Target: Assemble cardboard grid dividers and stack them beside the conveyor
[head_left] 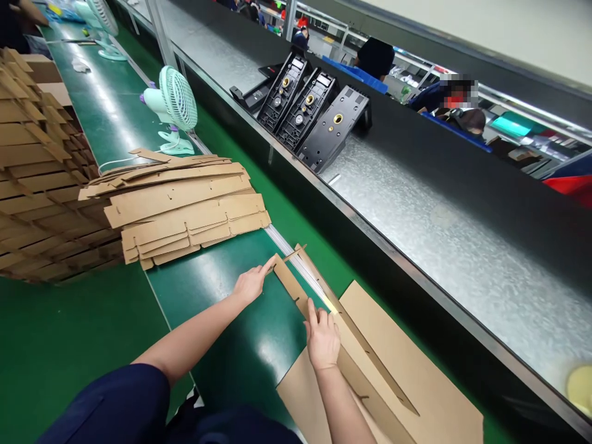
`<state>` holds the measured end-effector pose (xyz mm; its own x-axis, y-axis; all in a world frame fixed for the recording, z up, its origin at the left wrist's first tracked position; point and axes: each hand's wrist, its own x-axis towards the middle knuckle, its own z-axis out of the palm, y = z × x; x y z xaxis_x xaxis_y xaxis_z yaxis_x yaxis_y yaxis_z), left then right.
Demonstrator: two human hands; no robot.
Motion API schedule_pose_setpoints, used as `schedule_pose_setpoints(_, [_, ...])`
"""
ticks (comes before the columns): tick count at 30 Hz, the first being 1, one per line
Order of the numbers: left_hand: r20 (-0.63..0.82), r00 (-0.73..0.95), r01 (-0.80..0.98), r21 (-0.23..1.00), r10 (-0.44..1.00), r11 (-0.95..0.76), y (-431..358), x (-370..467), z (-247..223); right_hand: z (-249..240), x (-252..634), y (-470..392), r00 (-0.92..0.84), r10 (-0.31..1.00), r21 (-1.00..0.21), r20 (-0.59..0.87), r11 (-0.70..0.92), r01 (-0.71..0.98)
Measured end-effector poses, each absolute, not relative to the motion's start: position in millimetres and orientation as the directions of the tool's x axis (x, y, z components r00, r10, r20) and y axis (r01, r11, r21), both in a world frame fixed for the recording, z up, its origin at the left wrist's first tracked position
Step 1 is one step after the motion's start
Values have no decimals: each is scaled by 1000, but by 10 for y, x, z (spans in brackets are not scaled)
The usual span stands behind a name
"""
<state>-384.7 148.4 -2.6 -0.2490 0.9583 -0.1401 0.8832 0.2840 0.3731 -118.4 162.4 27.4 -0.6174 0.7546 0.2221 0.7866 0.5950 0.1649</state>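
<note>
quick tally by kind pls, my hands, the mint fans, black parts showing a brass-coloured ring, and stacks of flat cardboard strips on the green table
Hands: 2 (left hand, right hand)
Mint fans: 2
Black parts showing a brass-coloured ring: 3
Stack of cardboard strips on the green table: 1
Total: 8

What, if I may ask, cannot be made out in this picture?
All in the head view:
Left hand: palm hidden by the hand's own back.
Near strip: part covered by the right hand; lower end cut off by the bottom edge.
Sheet: lower part cut off by the bottom edge.
Yellow object: cut off by the right edge.
Co-worker's head: blurred by pixelation.
</note>
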Motion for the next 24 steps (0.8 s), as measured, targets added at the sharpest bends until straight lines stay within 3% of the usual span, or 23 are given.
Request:
schedule_pose_setpoints(12, [-248,-204,932,249,947,266,1553,-3827,-24,-12,-1083,1574,-656,731,120,186,646,754])
schedule_pose_setpoints(19, [-221,-225,924,261,949,280,1537,-3836,-70,26,-1123,1555,-648,748,-45,143,659,751])
schedule_pose_setpoints(24, [-189,-209,941,228,959,250,1544,-3816,-114,38,-1082,1582,-651,734,19,193,660,751])
